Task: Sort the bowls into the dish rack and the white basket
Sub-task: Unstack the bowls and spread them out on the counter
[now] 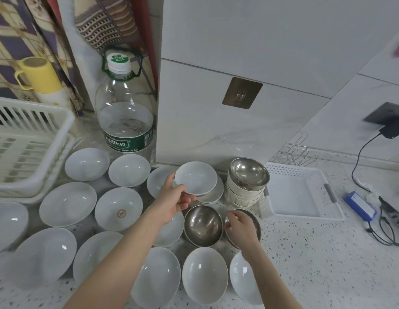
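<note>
The left hand [175, 198] holds a small white bowl [196, 177] up by its rim, in the middle of the frame. The right hand [239, 228] curls its fingers over a metal bowl [252, 221] resting on the surface. The dish rack [27, 139] sits far to the left, and the white basket [303, 192] is close on the right, nearer the right hand.

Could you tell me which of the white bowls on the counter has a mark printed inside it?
The white bowl with the round brown emblem, in the middle row just left of the left hand. The other white bowls look plain inside.
</note>
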`<state>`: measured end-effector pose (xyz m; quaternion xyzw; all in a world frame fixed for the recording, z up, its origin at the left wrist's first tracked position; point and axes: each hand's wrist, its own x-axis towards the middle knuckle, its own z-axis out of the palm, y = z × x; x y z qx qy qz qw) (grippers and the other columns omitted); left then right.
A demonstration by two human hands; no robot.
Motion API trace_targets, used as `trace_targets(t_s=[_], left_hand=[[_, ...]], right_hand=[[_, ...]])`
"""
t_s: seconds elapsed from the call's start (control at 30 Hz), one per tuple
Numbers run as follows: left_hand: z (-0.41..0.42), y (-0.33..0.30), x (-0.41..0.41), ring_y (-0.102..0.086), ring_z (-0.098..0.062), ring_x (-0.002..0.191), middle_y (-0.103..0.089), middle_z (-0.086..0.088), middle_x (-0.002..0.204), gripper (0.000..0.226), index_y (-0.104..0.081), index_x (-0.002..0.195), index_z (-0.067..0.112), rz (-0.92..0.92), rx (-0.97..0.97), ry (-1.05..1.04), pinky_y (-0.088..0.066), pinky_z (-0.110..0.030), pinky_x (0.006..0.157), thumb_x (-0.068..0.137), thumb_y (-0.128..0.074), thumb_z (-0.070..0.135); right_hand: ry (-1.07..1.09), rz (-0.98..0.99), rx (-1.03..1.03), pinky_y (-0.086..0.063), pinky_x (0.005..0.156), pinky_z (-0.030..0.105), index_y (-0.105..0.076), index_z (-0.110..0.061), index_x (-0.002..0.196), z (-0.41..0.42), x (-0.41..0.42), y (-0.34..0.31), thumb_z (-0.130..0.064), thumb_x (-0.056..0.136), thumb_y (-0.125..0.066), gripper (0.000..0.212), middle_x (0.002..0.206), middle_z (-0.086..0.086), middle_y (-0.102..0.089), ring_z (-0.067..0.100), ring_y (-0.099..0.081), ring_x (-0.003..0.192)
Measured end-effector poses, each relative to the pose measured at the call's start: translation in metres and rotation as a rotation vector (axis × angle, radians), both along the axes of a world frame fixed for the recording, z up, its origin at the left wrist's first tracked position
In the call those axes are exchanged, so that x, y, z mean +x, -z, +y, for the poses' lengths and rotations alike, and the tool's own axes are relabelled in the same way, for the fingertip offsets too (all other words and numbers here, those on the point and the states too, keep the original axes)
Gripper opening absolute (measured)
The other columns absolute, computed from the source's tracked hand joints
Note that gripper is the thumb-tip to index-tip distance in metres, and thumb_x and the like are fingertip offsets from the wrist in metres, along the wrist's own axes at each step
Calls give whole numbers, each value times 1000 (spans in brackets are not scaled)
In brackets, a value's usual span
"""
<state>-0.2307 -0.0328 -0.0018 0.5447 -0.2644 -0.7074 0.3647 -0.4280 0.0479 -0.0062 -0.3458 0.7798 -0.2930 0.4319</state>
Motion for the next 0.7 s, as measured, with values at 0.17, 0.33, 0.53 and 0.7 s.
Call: trace_targets(t_s=[0.17,0.33,0.53,0.7], left_hand=[[6,-5,28,-55,-9,41,-68,-15,61,55,-41,136,30,40,-35,-44,-43,-19,39,93,-42,-4],[10,-1,47,-53,-9,42,-69,-16,62,56,-45,132,35,61,-24,-85,-43,-19,39,92,-40,-4],[17,1,60,-52,-10,43,-68,-16,63,55,-44,138,30,57,1,-99,-44,-20,39,93,-43,-3],[29,-1,68,-53,-11,44,-70,-16,65,51,-44,136,30,52,10,-97,-46,-20,41,95,-45,-1]], right_hand=[[-62,97,12,-32,53,26,-53,-10,62,-39,19,-1,-19,91,-51,30,55,-3,-56,14,-44,53],[-98,220,110,-38,54,26,-64,1,97,-66,32,8,-31,93,-48,36,85,10,-73,16,-55,61],[-56,270,165,-46,66,30,-61,4,108,-73,40,18,-20,89,-50,33,96,15,-72,26,-62,76],[-30,256,136,-42,54,25,-63,0,95,-74,42,20,-11,84,-50,20,87,15,-74,23,-60,66]])
